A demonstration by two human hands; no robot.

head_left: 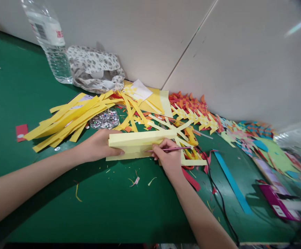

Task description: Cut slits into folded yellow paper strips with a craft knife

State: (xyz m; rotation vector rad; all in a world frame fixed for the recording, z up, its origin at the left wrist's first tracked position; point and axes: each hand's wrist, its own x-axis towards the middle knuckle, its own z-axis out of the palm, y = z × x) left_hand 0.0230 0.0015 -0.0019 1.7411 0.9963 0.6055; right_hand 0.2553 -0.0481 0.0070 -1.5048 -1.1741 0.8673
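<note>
A person's bare left hand grips the left end of a folded pale yellow paper, thumb laid across its near face. The paper stretches between the two hands, above a green table. The right hand is closed around a slim purplish pen, its tip at the paper's face, just left of the fingers; I cannot tell whether it touches.

Beyond the left hand sits a clear case of small round pieces, and to its left spreads a heap of bright yellow strips. A small red card lies well left of that hand. Farther back, I see a water bottle beside a flower-patterned cloth pouch.

Past the right hand, toward the wall, are woven red and orange pieces. To that hand's right run a black cable and, past it, a flat blue strip. Tiny scraps dot the table on the near side of both hands.
</note>
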